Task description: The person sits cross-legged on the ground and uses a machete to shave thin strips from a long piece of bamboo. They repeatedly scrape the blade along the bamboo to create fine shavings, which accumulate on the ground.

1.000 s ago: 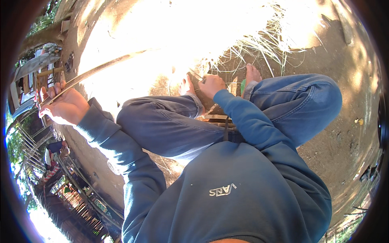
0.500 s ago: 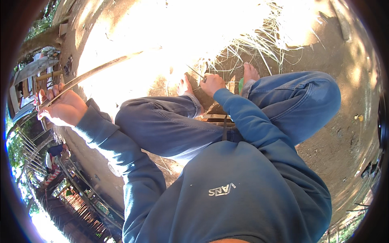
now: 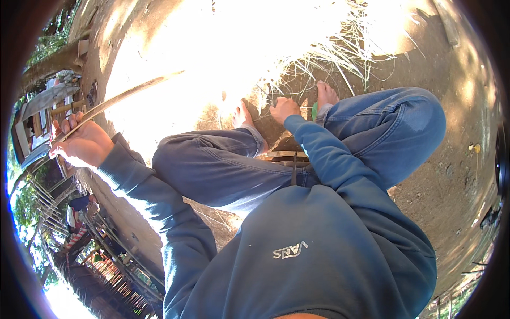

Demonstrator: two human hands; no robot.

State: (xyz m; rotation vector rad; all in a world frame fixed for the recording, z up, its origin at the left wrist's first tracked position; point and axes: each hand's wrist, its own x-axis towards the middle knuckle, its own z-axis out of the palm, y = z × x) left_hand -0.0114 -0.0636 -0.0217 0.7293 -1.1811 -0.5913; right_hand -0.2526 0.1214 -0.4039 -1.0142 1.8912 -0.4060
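My left hand has its fingers clamped round the near end of one long brown strip, which slants away and rightward into glare. My right hand, well apart to the strip's right, has its fingers closed on one dark object, kind unclear. Two bare feet flank it; beyond lies one heap of pale fibres, strands uncountable.

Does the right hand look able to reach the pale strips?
Probably yes: the right hand is near the strips, and the way between the feet looks free, though the hand seems to hold something.
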